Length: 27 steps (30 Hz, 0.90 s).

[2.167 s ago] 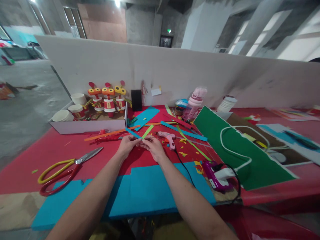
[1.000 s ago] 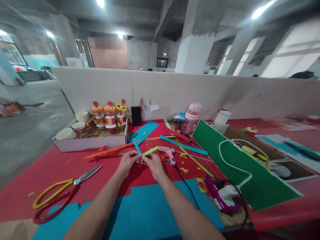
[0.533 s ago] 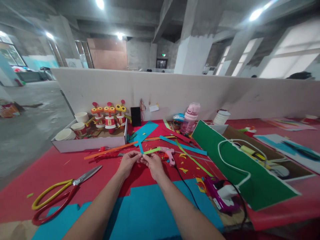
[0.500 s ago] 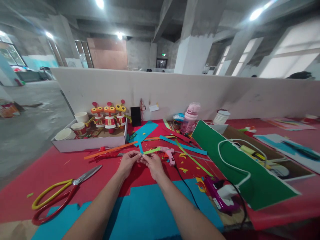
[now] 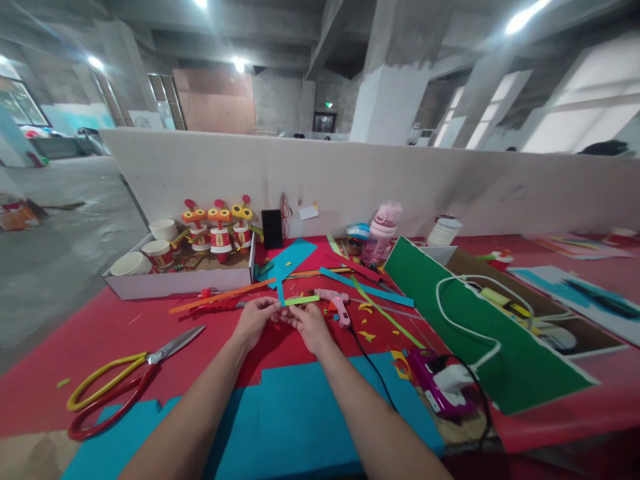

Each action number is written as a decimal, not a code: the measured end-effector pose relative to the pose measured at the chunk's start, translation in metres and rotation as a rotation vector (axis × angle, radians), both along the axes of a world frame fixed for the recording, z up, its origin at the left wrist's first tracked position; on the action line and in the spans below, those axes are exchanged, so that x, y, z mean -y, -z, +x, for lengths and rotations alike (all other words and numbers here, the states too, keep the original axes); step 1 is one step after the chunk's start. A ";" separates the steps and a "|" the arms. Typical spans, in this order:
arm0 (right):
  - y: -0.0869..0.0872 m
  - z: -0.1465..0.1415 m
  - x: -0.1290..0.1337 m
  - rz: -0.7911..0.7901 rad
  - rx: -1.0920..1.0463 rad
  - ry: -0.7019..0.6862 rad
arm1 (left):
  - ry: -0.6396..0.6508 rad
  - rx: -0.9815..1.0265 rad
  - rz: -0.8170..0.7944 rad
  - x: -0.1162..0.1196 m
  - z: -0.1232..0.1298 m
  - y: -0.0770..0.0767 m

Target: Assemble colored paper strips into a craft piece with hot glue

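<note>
Over the red-covered table, my left hand (image 5: 256, 319) pinches the lower end of a narrow blue paper strip (image 5: 281, 291) that points away from me. My right hand (image 5: 310, 327) is closed on a short light-green paper strip (image 5: 303, 301), which stretches rightward from the blue one. The two strips meet at a corner between my fingertips; whether they are stuck together I cannot tell. Just right of my right hand lies a pink glue gun (image 5: 336, 303). An orange paper strip (image 5: 225, 296) runs behind my left hand, and large scissors (image 5: 155, 357) with yellow and red handles rest to the left.
A white box (image 5: 180, 285) at the back left holds paper cups and robot-like cup figures (image 5: 220, 233). Blue sheets (image 5: 300, 413) lie under my forearms. To the right are a purple power strip (image 5: 440, 393), a green-sided box (image 5: 480, 347) and a pink bottle (image 5: 383, 233).
The green strip has swung from slanting upward to nearly level, and more of it shows above my right fingers. The view has shifted slightly.
</note>
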State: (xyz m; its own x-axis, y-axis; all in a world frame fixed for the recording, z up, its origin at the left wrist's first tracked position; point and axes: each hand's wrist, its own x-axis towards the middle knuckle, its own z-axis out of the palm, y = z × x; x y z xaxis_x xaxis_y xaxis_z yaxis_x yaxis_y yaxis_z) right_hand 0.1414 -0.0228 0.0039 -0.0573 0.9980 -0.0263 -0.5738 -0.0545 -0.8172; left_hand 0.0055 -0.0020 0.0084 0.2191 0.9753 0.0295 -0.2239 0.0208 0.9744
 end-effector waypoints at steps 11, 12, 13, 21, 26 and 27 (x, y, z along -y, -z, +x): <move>0.006 0.005 -0.003 -0.033 -0.109 -0.034 | -0.004 0.051 -0.034 -0.002 -0.002 0.001; 0.007 0.004 -0.003 -0.035 -0.096 -0.031 | 0.004 0.046 -0.033 -0.002 -0.002 0.001; 0.007 0.004 -0.003 -0.035 -0.083 -0.029 | 0.011 0.036 -0.028 -0.002 -0.002 0.001; 0.004 0.003 0.000 -0.028 -0.062 -0.048 | -0.018 -0.044 0.022 0.001 0.000 -0.002; 0.002 0.001 0.000 -0.016 0.001 -0.023 | -0.013 -0.044 0.043 0.001 0.000 -0.001; 0.002 0.001 0.000 -0.014 0.007 -0.020 | -0.011 -0.040 0.041 0.001 0.000 -0.001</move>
State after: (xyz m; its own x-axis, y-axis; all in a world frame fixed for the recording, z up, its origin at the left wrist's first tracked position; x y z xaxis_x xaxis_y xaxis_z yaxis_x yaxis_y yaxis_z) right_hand 0.1421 -0.0232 0.0015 -0.0773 0.9962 -0.0410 -0.5664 -0.0777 -0.8205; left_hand 0.0051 -0.0029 0.0093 0.2106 0.9757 0.0608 -0.1849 -0.0213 0.9825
